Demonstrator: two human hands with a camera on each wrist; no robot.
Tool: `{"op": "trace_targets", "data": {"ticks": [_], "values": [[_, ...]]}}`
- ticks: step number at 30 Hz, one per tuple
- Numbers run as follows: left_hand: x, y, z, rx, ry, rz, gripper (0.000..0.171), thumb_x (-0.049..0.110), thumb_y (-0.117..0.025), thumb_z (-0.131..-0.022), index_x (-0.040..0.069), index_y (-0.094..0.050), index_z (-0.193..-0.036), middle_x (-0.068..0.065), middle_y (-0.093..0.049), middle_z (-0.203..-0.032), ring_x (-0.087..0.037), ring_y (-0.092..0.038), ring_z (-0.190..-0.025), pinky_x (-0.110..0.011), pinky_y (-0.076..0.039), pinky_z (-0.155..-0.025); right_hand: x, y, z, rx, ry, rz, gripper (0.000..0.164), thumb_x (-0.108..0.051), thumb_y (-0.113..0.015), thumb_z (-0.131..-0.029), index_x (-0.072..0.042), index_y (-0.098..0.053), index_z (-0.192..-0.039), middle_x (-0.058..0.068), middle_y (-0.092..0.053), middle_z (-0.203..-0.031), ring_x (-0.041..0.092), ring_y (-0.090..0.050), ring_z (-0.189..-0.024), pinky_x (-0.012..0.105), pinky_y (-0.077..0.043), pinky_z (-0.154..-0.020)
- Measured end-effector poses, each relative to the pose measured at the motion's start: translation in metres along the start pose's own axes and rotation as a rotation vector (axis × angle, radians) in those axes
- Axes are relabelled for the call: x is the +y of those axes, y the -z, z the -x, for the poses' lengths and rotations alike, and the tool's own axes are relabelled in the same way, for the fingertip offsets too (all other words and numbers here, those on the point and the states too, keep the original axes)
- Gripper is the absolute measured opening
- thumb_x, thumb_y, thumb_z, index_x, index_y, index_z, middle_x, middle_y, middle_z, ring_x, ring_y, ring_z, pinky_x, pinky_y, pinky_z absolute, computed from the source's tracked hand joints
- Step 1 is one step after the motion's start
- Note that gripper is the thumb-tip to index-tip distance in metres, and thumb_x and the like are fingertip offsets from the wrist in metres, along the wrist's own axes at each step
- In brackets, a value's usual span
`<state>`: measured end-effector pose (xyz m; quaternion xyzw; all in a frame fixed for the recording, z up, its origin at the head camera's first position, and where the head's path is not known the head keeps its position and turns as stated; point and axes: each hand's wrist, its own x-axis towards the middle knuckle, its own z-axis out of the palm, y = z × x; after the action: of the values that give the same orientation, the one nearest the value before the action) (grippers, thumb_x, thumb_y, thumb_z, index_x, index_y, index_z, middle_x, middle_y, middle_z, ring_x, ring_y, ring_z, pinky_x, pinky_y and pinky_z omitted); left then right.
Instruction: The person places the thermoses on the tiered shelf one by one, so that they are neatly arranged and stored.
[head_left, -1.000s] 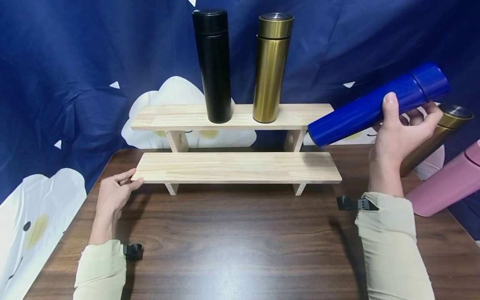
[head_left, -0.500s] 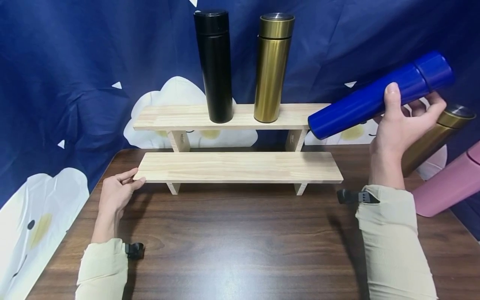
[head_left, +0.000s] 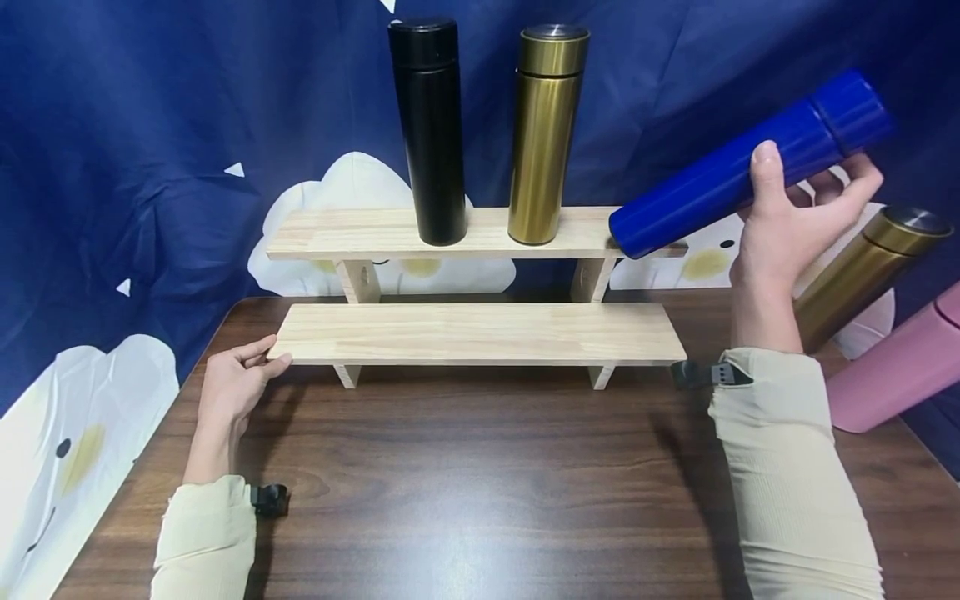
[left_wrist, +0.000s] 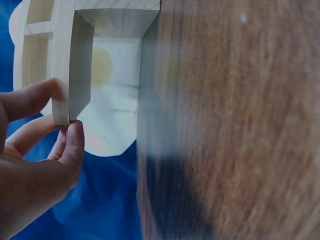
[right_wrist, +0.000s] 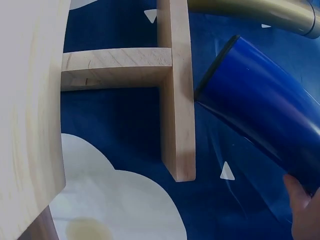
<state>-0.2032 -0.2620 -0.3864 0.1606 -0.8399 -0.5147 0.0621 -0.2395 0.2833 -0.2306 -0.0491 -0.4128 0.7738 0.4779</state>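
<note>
A two-tier wooden shelf (head_left: 480, 333) stands on the table. Its lower board's left end is pinched between thumb and fingers of my left hand (head_left: 232, 387); the left wrist view shows the fingertips on the board's corner (left_wrist: 61, 107). My right hand (head_left: 795, 225) grips a blue thermos flask (head_left: 742, 171), tilted with its lid up to the right. The flask's base (right_wrist: 217, 67) is just over the upper board's right end; whether they touch I cannot tell. On the upper board, a black flask (head_left: 431, 142) and a gold flask (head_left: 543, 150) stand upright.
On the table's right side are a second gold flask (head_left: 877, 267), partly behind my right forearm, and a pink flask (head_left: 900, 367) cut by the frame edge. Behind the table (head_left: 465, 467) hangs a dark blue curtain (head_left: 300, 83) with white cloud shapes.
My right hand has lifted the blue flask and brought it slightly left, its base now over the upper board's right end. My left hand stays at the lower board.
</note>
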Motion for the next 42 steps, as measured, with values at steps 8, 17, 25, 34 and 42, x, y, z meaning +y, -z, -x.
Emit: {"op": "trace_targets", "data": {"ticks": [8,17,25,34,42], "values": [[0.0,0.0,0.0,-0.014,0.001,0.002,0.059,0.013,-0.074,-0.092,0.004,-0.053,-0.146,-0.018,-0.052,-0.144,-0.028,-0.049,-0.134,-0.044,-0.038,-0.11,0.002,-0.007,0.002,-0.005,0.012,0.045,0.075,-0.007,-0.094,-0.067,-0.015,-0.05,-0.128,0.012,-0.059,-0.115,0.021,-0.06,-0.087,0.025,-0.052,-0.058],[-0.002,0.001,-0.001,-0.012,0.01,0.014,0.059,0.014,-0.075,-0.092,0.004,-0.053,-0.146,-0.021,-0.053,-0.143,-0.028,-0.049,-0.134,-0.043,-0.039,-0.11,0.006,-0.018,-0.004,-0.016,0.037,0.05,0.071,-0.002,-0.091,-0.068,-0.012,-0.051,-0.125,0.011,-0.061,-0.112,0.021,-0.06,-0.091,0.032,-0.051,-0.08],[-0.001,0.002,-0.001,-0.014,0.013,-0.002,0.059,0.016,-0.076,-0.092,0.006,-0.054,-0.146,-0.018,-0.053,-0.143,-0.027,-0.049,-0.134,-0.041,-0.039,-0.109,0.005,-0.021,-0.01,-0.033,0.034,0.054,0.072,-0.001,-0.09,-0.068,-0.011,-0.05,-0.127,0.012,-0.06,-0.118,0.022,-0.061,-0.101,0.033,-0.048,-0.09],[-0.001,0.0,-0.001,-0.017,0.017,0.004,0.059,0.016,-0.075,-0.092,0.005,-0.053,-0.146,-0.02,-0.053,-0.143,-0.027,-0.049,-0.134,-0.042,-0.039,-0.11,0.003,-0.03,-0.003,-0.09,0.103,0.089,0.074,0.0,-0.089,-0.067,-0.007,-0.048,-0.129,0.011,-0.057,-0.124,0.023,-0.058,-0.114,0.03,-0.047,-0.095],[-0.001,0.0,-0.001,-0.016,0.007,0.013,0.058,0.015,-0.075,-0.092,0.005,-0.054,-0.146,-0.02,-0.053,-0.143,-0.027,-0.049,-0.134,-0.041,-0.039,-0.11,0.006,-0.04,0.002,-0.121,0.193,0.161,0.073,-0.004,-0.088,-0.066,-0.005,-0.05,-0.127,0.009,-0.058,-0.118,0.02,-0.058,-0.107,0.027,-0.045,-0.09]]}}
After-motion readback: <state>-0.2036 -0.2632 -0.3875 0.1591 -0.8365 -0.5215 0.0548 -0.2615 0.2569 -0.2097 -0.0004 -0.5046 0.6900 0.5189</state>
